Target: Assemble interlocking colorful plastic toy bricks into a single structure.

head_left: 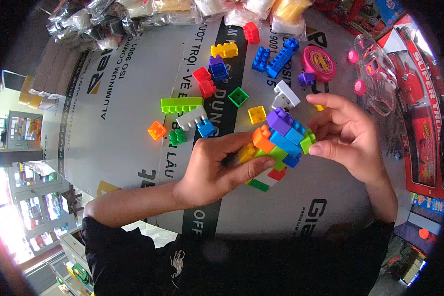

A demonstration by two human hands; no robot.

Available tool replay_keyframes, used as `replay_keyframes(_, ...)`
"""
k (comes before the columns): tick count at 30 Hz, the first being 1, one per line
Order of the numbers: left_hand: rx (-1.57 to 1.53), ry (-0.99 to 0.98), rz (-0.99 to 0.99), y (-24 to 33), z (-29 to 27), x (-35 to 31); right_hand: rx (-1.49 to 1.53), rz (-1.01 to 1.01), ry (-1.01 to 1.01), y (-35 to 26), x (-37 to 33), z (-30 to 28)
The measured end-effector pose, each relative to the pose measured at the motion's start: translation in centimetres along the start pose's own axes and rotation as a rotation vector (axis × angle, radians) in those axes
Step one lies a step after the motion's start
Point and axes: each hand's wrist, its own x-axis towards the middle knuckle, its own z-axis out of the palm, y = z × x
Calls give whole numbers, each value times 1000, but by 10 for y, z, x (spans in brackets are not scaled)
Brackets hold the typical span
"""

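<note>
My left hand point(214, 170) grips a cluster of joined toy building bricks point(285, 140) in purple, orange, blue and lime green, held above the tabletop. Its thumb presses the near side. At the cluster's right edge, my right hand point(348, 133) pinches a small lime green brick point(308, 141) with the thumb in front; the index finger is raised and bent. Whether that brick is joined to the cluster, I cannot tell. Just beyond lie a white brick point(286, 95) and a yellow brick point(256, 114). Red, white and green bricks point(259, 185) show below the cluster, partly hidden by my left thumb.
Loose bricks, including a long lime green brick point(181, 104) and blue bricks point(281, 58), lie across the grey printed tabletop point(128, 143). A round pink container point(318, 64) stands at the far right. Plastic-wrapped packages point(133, 17) line the back; red toy boxes point(422, 113) border the right.
</note>
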Motion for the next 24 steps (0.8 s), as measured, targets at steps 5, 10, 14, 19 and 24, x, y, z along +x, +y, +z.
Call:
replay_keyframes(5,120,-62,31,-2,-4,0,-40,7,-96,4,2,-10)
replay_keyframes(10,204,-81,156,-3,-4,0,-130,-47,-215,2,-2,-12)
replay_keyframes(14,191,-99,101,0,-4,0,-127,-57,-201,1,-2,-7)
replay_keyframes(19,165,-74,171,-6,-3,1,-154,-34,-174,1,-5,-2)
replay_keyframes(24,175,-140,72,-6,-6,2,-205,-38,-119,2,-12,3)
